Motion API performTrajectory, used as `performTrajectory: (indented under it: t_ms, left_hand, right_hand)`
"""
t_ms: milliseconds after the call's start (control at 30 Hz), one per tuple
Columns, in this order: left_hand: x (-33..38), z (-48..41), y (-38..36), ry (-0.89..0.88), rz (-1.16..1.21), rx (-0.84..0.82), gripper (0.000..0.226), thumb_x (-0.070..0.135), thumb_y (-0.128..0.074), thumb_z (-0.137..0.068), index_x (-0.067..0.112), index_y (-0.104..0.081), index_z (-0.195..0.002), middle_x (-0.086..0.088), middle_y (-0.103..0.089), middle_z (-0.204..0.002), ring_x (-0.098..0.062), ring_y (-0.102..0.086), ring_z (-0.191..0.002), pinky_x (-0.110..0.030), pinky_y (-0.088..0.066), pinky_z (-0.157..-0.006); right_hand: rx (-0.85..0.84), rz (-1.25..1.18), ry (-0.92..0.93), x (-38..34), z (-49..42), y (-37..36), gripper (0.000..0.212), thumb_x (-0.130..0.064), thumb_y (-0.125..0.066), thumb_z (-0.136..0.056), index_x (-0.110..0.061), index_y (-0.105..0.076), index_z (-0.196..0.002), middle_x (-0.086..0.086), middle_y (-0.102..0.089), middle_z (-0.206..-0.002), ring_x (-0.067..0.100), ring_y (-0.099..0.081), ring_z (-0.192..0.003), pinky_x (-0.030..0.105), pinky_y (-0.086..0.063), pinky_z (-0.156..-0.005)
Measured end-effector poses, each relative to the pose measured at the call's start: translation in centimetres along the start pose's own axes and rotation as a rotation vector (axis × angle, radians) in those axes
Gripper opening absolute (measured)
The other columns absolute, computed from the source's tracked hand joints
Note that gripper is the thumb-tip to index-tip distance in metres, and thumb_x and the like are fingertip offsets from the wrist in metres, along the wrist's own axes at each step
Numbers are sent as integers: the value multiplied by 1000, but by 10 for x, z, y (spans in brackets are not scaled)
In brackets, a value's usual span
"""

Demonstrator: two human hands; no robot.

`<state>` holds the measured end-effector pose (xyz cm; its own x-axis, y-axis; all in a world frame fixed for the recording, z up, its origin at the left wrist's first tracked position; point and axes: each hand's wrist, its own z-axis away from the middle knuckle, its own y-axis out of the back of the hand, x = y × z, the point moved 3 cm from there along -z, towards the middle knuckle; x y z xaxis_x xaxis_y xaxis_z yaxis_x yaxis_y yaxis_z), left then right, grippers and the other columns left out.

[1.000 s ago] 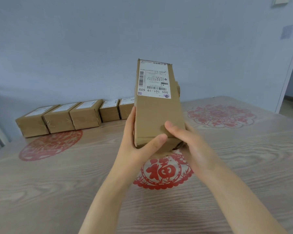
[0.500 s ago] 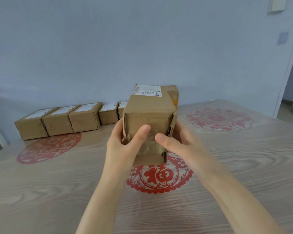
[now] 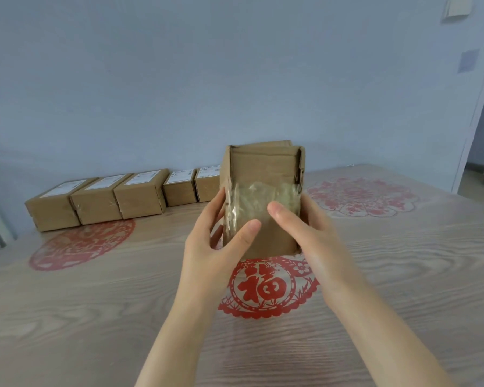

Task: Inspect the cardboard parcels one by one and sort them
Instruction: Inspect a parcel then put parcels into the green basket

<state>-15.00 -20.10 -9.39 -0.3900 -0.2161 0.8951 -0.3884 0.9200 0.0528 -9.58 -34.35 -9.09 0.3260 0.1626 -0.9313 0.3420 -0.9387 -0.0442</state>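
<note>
- The inspecting step is under way: one cardboard parcel is held up over the middle of the table, its clear-taped face turned toward the person.
- The left hand grips its left edge and the right hand its right edge. Both thumbs press on the taped face, and the other fingers wrap round behind, mostly hidden.
- At 10 o'clock from it, a row of parcels lies along the wall, labels up, side by side.
- My judgement: that row is either the sorted lot or the stock still waiting, and I cannot tell which. The held parcel has yet to be set down.
- Parcels: six in view, one held and five in the row. The held one covers part of the fifth, so more may lie behind it.
- Red paper-cuts on the table: three, at 6, 8 and 3 o'clock from the held parcel.
</note>
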Motion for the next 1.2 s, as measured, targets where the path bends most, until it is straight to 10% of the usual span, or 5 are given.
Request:
performTrajectory:
  t_ms: [567, 800, 967, 1200]
  left_hand:
    - [19, -3, 1, 5, 173, -10, 52, 29, -79, -76, 35, -59, -123, 11, -77, -105, -2, -73, -95, -9, -52, -69]
    - [25, -5, 2, -37, 159, 13, 74, 42, -83, -75, 25, -56, -142, 5, -70, -126, -8, -65, -117, -14, -54, -83]
    - [36, -5, 1, -106, 214, 146, 74, 45, -70, -67, 20, -61, -135, 6, -74, -113, 0, -70, -98, -11, -53, -71]
    - [32, -2, 1, -124, 94, 100, 78, 35, -75, -71, 22, -52, -144, 8, -69, -128, -10, -65, -119, -29, -54, -100]
  right_hand:
    - [-142, -23, 78, -8, 3, 0, 82, -43, -73, -74, -35, -40, -149, -24, -64, -126, -7, -63, -108, 7, -50, -79]
    - [-32, -91, 116, -24, -7, 0, 69, -47, -66, -69, -35, -54, -136, -25, -70, -108, -14, -64, -93, 5, -49, -70]
    - [-16, -49, 152, -28, -5, -5, 74, -48, -70, -66, -34, -55, -136, -9, -62, -128, -8, -61, -105, 6, -50, -75]
    - [13, -153, 158, -31, -7, -5, 56, -37, -70, -70, -28, -63, -124, -11, -71, -111, -9, -66, -92, 5, -49, -69]
